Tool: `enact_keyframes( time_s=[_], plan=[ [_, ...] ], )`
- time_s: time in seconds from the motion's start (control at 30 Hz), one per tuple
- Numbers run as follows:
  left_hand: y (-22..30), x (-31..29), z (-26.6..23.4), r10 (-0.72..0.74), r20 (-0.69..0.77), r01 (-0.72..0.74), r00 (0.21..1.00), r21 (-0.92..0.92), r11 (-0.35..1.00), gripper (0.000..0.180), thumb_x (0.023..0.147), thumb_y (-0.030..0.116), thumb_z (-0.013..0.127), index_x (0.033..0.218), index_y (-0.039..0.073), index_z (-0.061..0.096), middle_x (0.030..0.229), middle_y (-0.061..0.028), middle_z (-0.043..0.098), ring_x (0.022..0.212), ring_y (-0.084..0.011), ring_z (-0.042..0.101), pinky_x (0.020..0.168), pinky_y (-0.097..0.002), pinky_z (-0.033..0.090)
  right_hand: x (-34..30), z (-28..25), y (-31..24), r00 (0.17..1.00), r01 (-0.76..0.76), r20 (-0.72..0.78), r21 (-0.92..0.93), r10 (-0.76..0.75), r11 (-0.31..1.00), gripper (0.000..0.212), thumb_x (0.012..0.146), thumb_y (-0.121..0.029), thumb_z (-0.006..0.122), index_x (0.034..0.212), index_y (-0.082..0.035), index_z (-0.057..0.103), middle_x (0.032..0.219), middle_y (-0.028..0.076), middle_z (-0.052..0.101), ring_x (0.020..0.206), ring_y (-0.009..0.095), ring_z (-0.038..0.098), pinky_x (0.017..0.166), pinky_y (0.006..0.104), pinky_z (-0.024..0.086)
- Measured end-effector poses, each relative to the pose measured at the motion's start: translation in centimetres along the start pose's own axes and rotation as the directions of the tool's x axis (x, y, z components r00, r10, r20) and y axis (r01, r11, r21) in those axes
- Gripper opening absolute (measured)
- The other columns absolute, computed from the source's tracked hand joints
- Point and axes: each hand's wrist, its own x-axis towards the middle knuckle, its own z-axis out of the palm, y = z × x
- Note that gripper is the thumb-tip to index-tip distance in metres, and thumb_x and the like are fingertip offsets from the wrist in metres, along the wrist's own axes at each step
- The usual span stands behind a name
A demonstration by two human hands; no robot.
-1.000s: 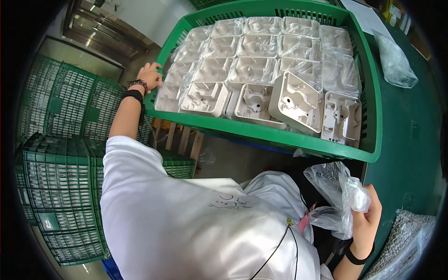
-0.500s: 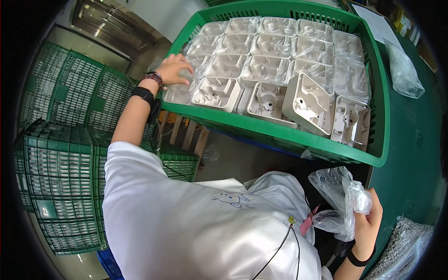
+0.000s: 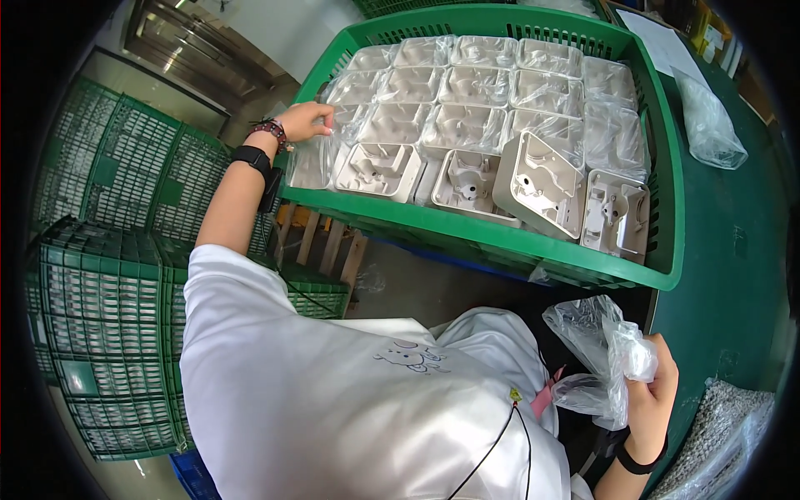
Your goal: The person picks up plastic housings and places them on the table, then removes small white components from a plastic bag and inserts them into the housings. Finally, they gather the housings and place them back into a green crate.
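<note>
1. In the head view we have a large green plastic crate with slotted walls [image 3: 467,239] in front of us, filled with rows of beige plastic open-topped boxes.
2. At the crate's back and middle, the beige boxes sit in clear plastic film [image 3: 471,127], their hollows dimly visible through it.
3. Along the crate's near side, four beige unwrapped boxes [image 3: 468,182] show moulded ribs and holes inside. The third from the left, a tilted beige box [image 3: 546,185], stands askew above its neighbours; what props it up is hidden.
4. Our left hand [image 3: 304,122] is over the crate's left end, fingers bent in toward the thumb beside the film-wrapped boxes; we cannot tell whether film is pinched between them.
5. Our right hand [image 3: 657,393], before the crate's near right corner, is closed around a crumpled clear plastic bag [image 3: 612,354].
6. Left of the crate, we see stacked green mesh crates [image 3: 108,350] with pale contents too indistinct to name.
7. Right of the crate, a dark green tabletop [image 3: 708,250] bears another crumpled clear plastic bag [image 3: 708,127].
</note>
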Motion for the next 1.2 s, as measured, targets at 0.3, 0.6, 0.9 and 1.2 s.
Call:
enact_keyframes(
  time_s=[0.3,0.6,0.9,1.2],
  plan=[
    [-2.1,-2.2,1.1,-0.374,-0.091,0.380,0.923,0.378,0.845,0.019,0.069,0.021,0.069,0.086,0.017,0.063,0.096,-0.0047,0.053,0.102,-0.0210,0.044,0.086,-0.0360,0.035,-0.1,0.4,0.1,0.999,0.011,-0.030,-0.012,-0.012,1.000,0.008,0.070,0.003,0.052,0.077,0.001,0.050,0.061,0.003,0.048,0.058,0.007,0.042,0.053,0.0211,0.034],
    [-4.3,-2.3,1.1,-0.373,-0.153,0.399,0.915,0.481,0.781,0.023,0.061,0.024,0.073,0.083,0.018,0.069,0.102,-0.0087,0.045,0.105,-0.0264,0.041,0.085,-0.0371,0.037,0.4,0.2,0.4,0.999,-0.030,-0.013,0.002,0.030,1.000,0.009,0.070,0.003,0.053,0.077,0.001,0.050,0.061,0.003,0.047,0.058,0.008,0.041,0.052,0.0216,0.034],
    [-9.9,-6.7,-3.7,-0.695,-0.170,0.689,0.698,0.424,0.588,0.028,0.073,0.029,0.052,0.092,0.013,0.064,0.108,-0.0135,0.057,0.101,-0.0340,0.052,0.084,-0.0446,0.042,0.1,0.3,0.9,0.998,-0.046,0.040,0.043,0.045,0.998,0.010,0.071,0.004,0.052,0.081,0.001,0.049,0.070,0.002,0.048,0.064,0.007,0.041,0.057,0.0201,0.033],
    [10.4,-8.1,-7.8,-0.013,-0.820,0.134,0.573,0.078,0.988,0.033,0.079,0.028,0.049,0.104,0.008,0.056,0.085,-0.0130,0.061,0.079,-0.0290,0.060,0.067,-0.0360,0.047,-1.3,1.4,-1.5,0.991,0.133,-0.013,-0.153,-0.136,0.979,0.024,0.069,0.009,0.052,0.091,0.001,0.046,0.081,0.001,0.046,0.071,0.007,0.040,0.064,0.0190,0.035]
  ],
)
